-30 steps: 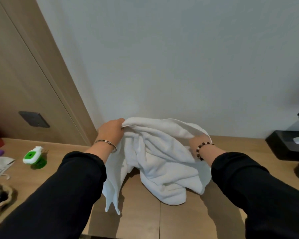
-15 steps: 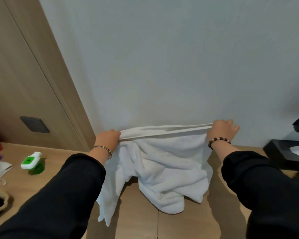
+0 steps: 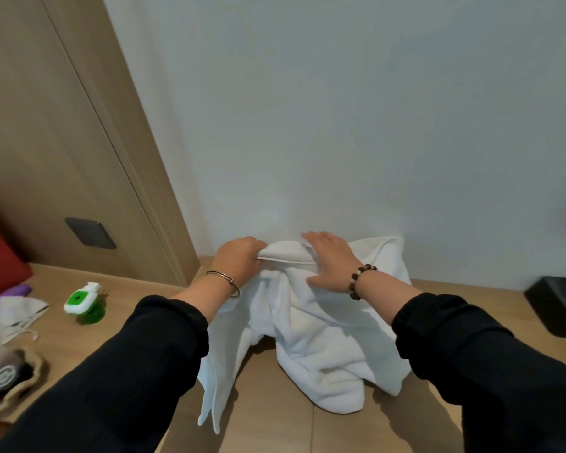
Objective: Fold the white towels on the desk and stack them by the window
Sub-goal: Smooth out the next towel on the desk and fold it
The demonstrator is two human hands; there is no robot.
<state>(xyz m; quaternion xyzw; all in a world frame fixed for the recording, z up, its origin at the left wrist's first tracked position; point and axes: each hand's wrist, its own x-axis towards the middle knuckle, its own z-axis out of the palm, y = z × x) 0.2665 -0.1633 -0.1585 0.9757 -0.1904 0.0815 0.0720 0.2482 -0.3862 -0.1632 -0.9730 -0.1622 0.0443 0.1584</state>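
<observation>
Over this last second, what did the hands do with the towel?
The right hand pulled the top edge of the towel out to the right, then came back left and now lies flat on it beside the left hand. The left hand kept its grip on that edge.

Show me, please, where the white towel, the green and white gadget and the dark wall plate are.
white towel [image 3: 321,341], head view, its bunched middle.
green and white gadget [image 3: 78,299], head view, its green top.
dark wall plate [image 3: 90,233], head view, its centre.
</observation>
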